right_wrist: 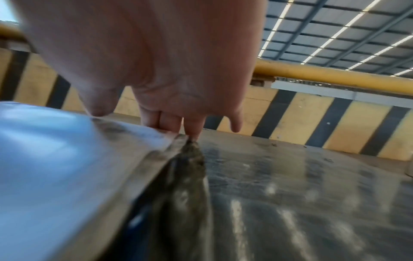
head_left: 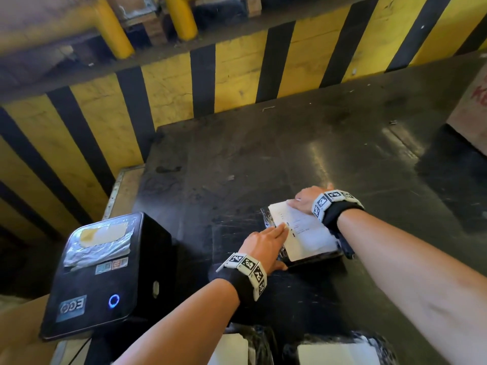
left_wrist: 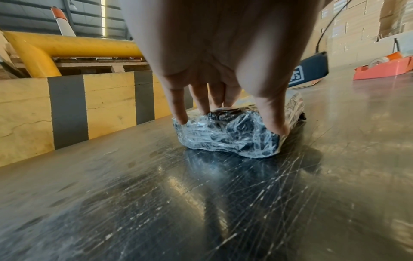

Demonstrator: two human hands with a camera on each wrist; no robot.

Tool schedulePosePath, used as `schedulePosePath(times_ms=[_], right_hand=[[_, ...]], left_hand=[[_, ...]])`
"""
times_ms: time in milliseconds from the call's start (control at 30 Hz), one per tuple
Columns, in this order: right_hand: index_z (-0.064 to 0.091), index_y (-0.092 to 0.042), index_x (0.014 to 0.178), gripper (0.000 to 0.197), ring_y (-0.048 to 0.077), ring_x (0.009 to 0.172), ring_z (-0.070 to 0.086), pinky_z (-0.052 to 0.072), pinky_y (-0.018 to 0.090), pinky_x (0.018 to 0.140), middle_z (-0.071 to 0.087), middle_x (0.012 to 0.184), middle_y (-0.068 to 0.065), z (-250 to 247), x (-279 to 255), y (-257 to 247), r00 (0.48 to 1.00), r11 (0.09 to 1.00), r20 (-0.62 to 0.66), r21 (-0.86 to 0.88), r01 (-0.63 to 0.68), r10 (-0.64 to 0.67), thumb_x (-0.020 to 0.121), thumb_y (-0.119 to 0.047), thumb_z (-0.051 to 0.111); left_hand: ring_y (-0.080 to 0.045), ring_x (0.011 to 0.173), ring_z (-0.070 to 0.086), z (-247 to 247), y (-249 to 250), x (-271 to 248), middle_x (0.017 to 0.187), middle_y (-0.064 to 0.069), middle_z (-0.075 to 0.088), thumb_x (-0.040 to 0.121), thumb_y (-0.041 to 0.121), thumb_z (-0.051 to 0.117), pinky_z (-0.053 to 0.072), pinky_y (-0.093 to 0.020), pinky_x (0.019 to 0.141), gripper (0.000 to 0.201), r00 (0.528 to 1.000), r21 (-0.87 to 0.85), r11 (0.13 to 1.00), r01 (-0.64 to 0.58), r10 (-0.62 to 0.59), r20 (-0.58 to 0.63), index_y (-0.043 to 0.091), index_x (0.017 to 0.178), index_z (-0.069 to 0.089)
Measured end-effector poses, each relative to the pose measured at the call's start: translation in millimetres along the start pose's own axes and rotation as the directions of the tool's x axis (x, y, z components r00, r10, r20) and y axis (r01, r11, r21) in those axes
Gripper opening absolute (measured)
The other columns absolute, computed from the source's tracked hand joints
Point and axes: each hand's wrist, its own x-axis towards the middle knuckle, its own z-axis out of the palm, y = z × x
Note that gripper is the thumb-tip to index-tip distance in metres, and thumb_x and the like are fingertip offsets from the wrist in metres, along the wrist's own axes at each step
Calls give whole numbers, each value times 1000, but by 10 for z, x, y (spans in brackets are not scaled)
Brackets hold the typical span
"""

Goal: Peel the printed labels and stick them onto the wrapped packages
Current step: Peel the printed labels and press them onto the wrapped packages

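A flat package [head_left: 311, 260] wrapped in clear film over black lies on the dark table [head_left: 290, 159]. A white printed label [head_left: 303, 233] covers its top. My left hand [head_left: 266, 241] lies on the label's left edge with straight fingers; in the left wrist view the fingers [left_wrist: 178, 106] press the top of the wrapped package [left_wrist: 225, 134] and the thumb sits at its side. My right hand [head_left: 308, 197] presses flat on the label's far corner. In the right wrist view its fingertips [right_wrist: 192, 130] touch the package's far end, beside the label [right_wrist: 55, 159].
A black label printer [head_left: 105, 272] stands at the left near the table edge. Two more wrapped packages with white labels [head_left: 340, 351] lie at the near edge. A yellow-and-black striped barrier [head_left: 168, 83] runs behind the table. A cardboard box [head_left: 471, 111] sits at right, an orange tape dispenser [left_wrist: 384, 67] further off.
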Motion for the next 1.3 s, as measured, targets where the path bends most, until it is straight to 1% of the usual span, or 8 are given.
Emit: schedulePosePath(times_ms=[100,267,433,533,633,800,1033,1300], right_hand=[[60,-19,115,60,24,129,44,6,62,113,55,133,1,-64,-24,-33,999,999,-48,-34,-6,4,92,-60,23],[40,-19,138,50,15,141,26,5,62,112,33,150,-5,147,-424,-360,938,942,-89,-8,335,-334,97,-46,27],[20,-24,148,55,12,146,9,-2,60,113,11,159,-8,232,-424,88,977,983,-123,40,180,-174,98,-47,21],[24,-21,147,59,19,144,22,10,57,114,15,158,-3,227,-432,284,987,987,-154,146,64,-41,95,-49,33],[30,-9,140,86,28,127,46,40,43,104,38,146,11,395,-483,405,982,916,-142,397,-56,122,77,-56,63],[33,-13,136,129,27,118,54,45,42,99,50,136,8,630,-423,473,981,793,88,579,-190,171,32,-78,71],[19,-15,145,115,28,127,45,36,38,106,42,144,8,546,-399,441,982,579,-4,808,-108,189,57,-41,87],[22,-17,148,93,24,133,40,31,31,108,37,149,4,384,-909,432,979,577,-149,816,43,138,75,-32,77]], left_hand=[[-21,144,23,2,5,0,160,-2,12,86,43,63,35,-40,112,90,1000,-6,1000,2,-3,-6,12,152,10],[-21,137,36,28,25,29,152,-4,33,81,45,68,42,-39,104,86,1000,-14,1000,19,-19,-18,13,148,24],[-20,145,20,-11,31,-11,160,-2,10,86,45,62,33,-39,113,91,1000,-15,1000,21,-21,23,13,152,8],[-22,143,25,-87,62,-37,160,-2,13,87,42,63,35,-40,111,88,997,-61,997,49,-44,67,15,152,10],[-24,135,40,-256,12,-45,153,-4,31,86,42,64,37,-39,109,78,987,-193,975,109,-82,142,16,148,24],[-24,130,46,-428,-140,-216,146,-3,44,85,38,66,38,-37,107,70,983,-342,926,162,-120,140,22,144,33],[-21,142,29,-732,-258,-496,157,-4,23,91,45,55,29,-33,114,80,972,-248,943,222,-196,127,17,152,11],[-20,141,32,-1132,-120,-1115,157,-1,25,92,49,51,33,-36,113,77,971,-174,957,234,-238,-1,21,152,11]])
